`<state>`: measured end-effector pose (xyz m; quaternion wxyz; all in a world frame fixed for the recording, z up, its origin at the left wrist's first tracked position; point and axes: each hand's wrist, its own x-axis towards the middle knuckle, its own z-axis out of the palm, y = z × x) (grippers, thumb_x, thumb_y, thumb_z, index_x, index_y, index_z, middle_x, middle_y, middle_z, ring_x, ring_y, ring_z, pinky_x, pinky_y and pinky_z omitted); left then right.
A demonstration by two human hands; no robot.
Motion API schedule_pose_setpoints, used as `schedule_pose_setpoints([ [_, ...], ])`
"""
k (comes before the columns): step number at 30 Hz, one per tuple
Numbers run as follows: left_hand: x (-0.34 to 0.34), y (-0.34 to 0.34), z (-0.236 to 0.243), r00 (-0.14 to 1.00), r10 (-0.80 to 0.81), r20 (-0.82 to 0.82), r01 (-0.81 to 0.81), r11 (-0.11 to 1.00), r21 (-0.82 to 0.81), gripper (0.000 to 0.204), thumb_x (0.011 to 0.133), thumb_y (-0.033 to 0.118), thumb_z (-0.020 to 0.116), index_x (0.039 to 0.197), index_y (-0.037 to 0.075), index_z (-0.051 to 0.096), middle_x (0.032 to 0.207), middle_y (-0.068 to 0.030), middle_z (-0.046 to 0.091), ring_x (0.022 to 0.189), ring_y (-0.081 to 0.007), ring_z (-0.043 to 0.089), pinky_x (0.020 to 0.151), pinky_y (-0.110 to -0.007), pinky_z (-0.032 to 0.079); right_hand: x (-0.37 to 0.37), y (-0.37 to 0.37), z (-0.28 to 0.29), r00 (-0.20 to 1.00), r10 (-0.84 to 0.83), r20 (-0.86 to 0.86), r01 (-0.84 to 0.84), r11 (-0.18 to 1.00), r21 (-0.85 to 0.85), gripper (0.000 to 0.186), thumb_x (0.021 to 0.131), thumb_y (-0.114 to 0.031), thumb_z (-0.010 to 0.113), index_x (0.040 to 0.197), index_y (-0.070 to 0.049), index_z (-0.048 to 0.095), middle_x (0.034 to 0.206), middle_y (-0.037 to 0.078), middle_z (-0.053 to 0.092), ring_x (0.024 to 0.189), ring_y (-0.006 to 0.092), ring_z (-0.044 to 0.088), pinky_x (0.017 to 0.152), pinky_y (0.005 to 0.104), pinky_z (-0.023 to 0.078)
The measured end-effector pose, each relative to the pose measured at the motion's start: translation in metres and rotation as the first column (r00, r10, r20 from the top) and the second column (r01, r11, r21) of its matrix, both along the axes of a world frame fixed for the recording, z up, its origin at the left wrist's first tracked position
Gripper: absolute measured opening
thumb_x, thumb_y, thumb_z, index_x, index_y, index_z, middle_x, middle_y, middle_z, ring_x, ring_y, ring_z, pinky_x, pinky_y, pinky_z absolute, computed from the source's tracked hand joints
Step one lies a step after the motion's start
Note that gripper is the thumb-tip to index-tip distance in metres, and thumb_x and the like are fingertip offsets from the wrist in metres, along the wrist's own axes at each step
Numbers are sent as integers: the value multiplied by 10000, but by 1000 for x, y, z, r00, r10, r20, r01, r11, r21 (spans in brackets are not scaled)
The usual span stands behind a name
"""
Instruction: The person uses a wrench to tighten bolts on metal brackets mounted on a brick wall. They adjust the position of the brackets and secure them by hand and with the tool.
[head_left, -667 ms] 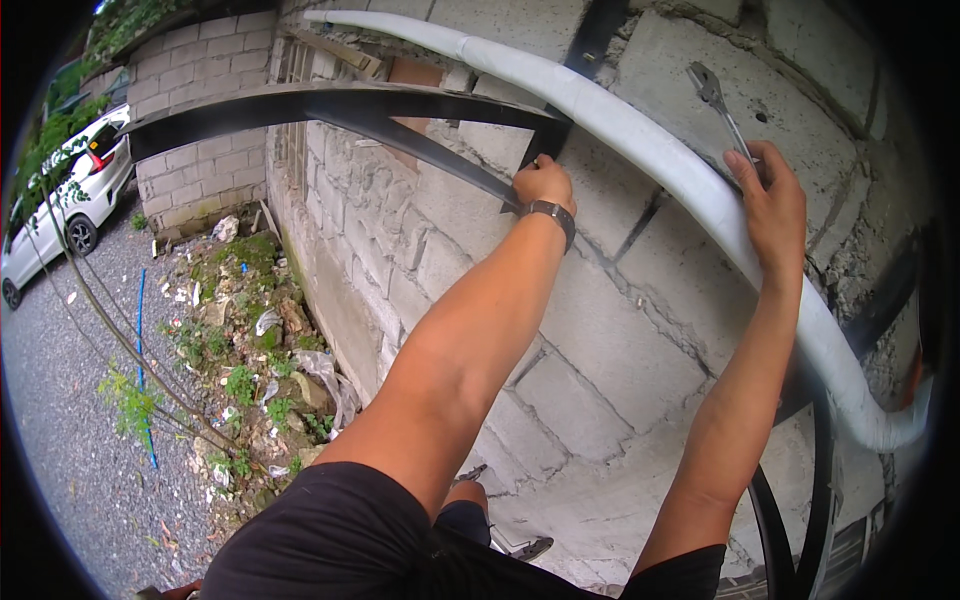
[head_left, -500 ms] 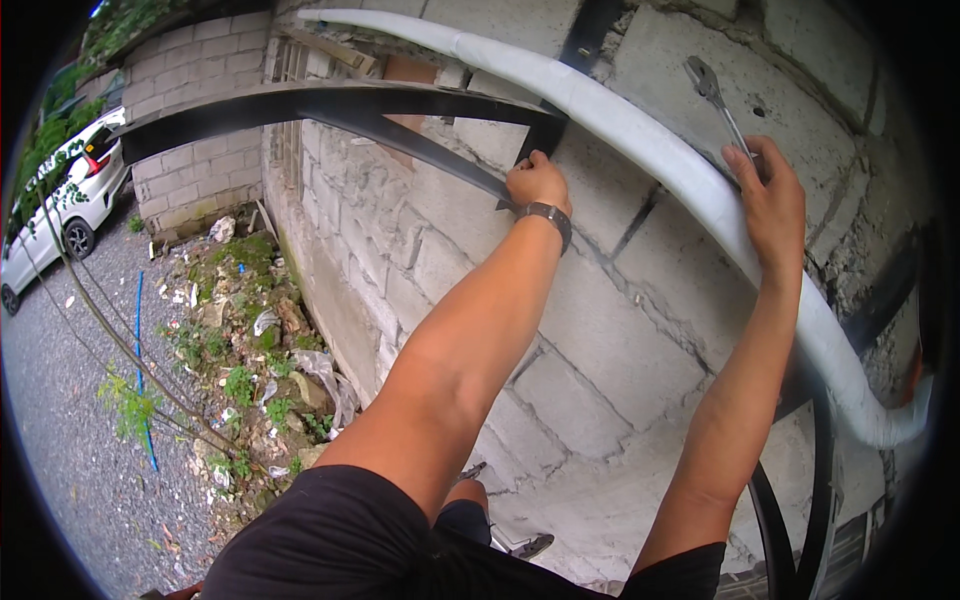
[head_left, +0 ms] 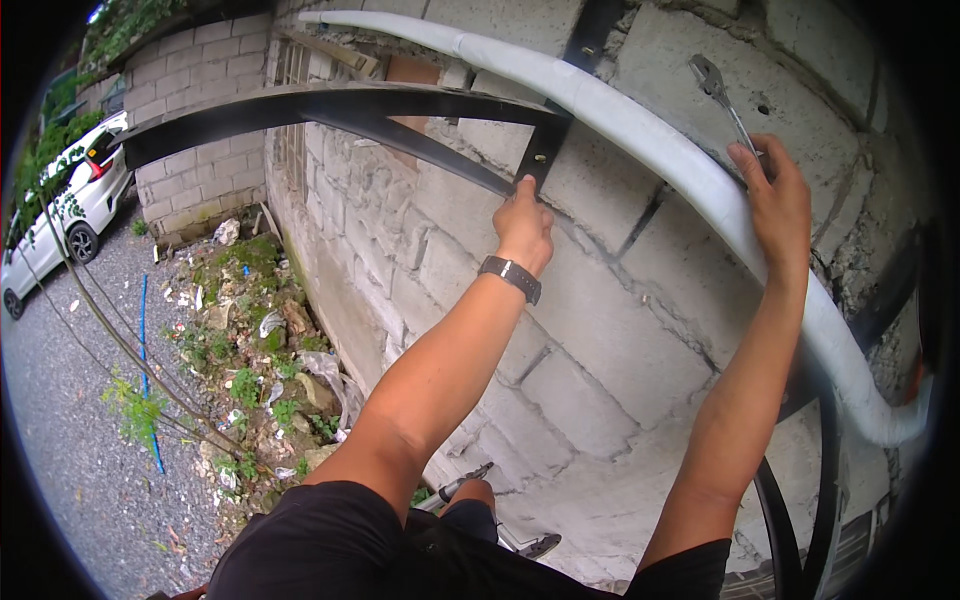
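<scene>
My left hand (head_left: 523, 228), a dark watch on its wrist, is raised to the foot of a black steel bracket plate (head_left: 541, 140) against the block wall. Its index finger is stretched up at the plate's lower end, the other fingers bent, and I see nothing held. Just above that fingertip a small bolt (head_left: 540, 157) shows on the plate. My right hand (head_left: 780, 205) grips the handle of an adjustable wrench (head_left: 712, 84), whose jaws point up and left near the wall. That hand is beside a long white wrapped pipe (head_left: 640, 135).
A black beam (head_left: 420, 103) and diagonal brace (head_left: 410, 150) run left from the bracket. Black steel bars (head_left: 828, 490) stand at lower right. Below left lie a rubble heap (head_left: 260, 320), gravel and a blue pipe (head_left: 147, 370); a white car (head_left: 75, 215) stands beyond.
My left hand has moved slightly down and left off the bracket plate's bolt, which now shows, and its index finger has straightened. My right hand keeps the wrench almost in place.
</scene>
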<state>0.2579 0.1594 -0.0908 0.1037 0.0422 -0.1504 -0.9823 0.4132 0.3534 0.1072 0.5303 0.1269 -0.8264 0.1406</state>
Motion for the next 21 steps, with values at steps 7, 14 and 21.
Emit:
schedule_pose_setpoints([
  [7, 70, -47, -100, 947, -308, -86, 318, 937, 147, 137, 1011, 178, 642, 962, 62, 588, 814, -1, 481, 664, -87, 429, 468, -203, 319, 2, -8, -2, 999, -38, 8, 38, 999, 6, 389, 945, -407, 735, 1092, -47, 719, 731, 53, 642, 675, 128, 538, 647, 305, 430],
  [14, 142, -74, -180, 830, -557, 37, 547, 825, 143, 148, 990, 210, 539, 947, 72, 573, 826, -9, 498, 662, -99, 437, 447, -212, 291, 2, 4, 0, 997, -68, 32, 68, 998, 13, 394, 947, -416, 729, 1107, -56, 720, 776, 50, 672, 704, 129, 553, 671, 293, 428],
  [21, 197, -146, -257, 903, -395, 170, 385, 919, 88, 179, 958, 215, 537, 976, 47, 599, 885, -63, 558, 708, -150, 485, 478, -218, 343, -5, -8, -3, 999, -8, 43, 7, 1000, 19, 415, 964, -425, 710, 1152, -55, 718, 830, 41, 688, 764, 122, 571, 727, 280, 439],
])
